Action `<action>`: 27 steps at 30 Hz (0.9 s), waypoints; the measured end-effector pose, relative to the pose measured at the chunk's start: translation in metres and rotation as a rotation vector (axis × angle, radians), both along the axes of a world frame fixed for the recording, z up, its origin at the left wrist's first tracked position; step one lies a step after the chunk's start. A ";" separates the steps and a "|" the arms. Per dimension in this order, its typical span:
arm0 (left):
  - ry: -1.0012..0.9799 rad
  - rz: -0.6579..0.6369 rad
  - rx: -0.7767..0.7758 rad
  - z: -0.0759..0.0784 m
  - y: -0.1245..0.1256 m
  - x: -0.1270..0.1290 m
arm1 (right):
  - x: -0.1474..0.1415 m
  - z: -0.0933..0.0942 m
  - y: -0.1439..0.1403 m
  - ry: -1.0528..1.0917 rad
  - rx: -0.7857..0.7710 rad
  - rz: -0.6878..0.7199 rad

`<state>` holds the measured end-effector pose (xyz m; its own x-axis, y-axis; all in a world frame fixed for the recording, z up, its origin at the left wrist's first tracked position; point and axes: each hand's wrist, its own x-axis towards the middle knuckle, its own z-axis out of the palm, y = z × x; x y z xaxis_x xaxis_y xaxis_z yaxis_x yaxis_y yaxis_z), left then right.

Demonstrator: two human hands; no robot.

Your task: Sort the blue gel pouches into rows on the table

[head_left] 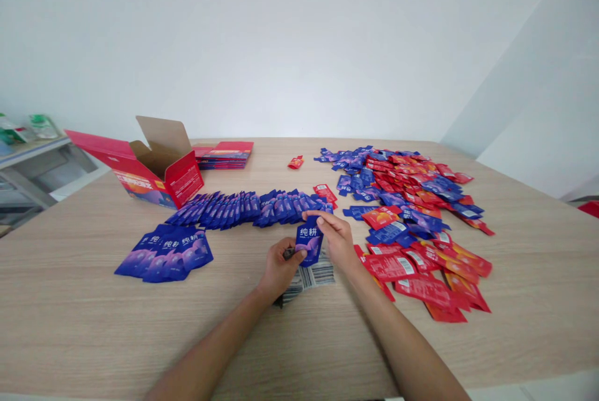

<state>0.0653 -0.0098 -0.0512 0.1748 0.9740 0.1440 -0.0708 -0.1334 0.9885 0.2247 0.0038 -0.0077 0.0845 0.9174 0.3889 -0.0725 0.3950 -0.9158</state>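
Near the centre of the frame, a person holds one blue pouch (pixel 309 240) between both hands, and its white characters stand upright toward the upper edge. The left hand (pixel 281 267) has its thumb pressed on the lower left part of this pouch, with the other fingers bent behind it. The right hand (pixel 334 236) pinches the same pouch narrowly at its upper right corner, the thumb in front and the fingers along the top edge. Just below the hands there is a grey striped thing (pixel 321 273), partly covered, and I cannot tell what it is. All this is on a light wooden table (pixel 93 338). Left of centre I see a long row of blue pouches (pixel 236 209), which lean one over another, and nearer to the lower left lies a small fan of blue pouches (pixel 166 254) with their fronts up. Behind the left end of the row, a red box (pixel 182 179) stands with its flaps open, and next to it lies a stack of flat cartons (pixel 229 154). One single red pouch (pixel 296 163) lies apart, above the centre. The right side of the frame is occupied by a mixed pile of red and blue pouches (pixel 397 183), and at its lower part there are mostly red pouches (pixel 435 270), quite near to the right forearm.
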 end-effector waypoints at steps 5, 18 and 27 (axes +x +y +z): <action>0.055 0.112 0.150 0.012 -0.001 -0.010 | 0.015 0.000 0.007 -0.016 0.119 -0.105; 0.293 0.341 0.424 0.024 0.004 -0.029 | -0.003 -0.010 0.013 0.415 -0.083 -0.083; 0.346 0.353 0.472 0.021 0.008 -0.031 | -0.002 -0.013 0.014 0.405 -0.098 -0.083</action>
<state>0.0339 -0.0019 -0.0297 -0.0294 0.8279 0.5601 0.3657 -0.5126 0.7769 0.2227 0.0176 -0.0207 0.2877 0.9320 0.2205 -0.4060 0.3272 -0.8533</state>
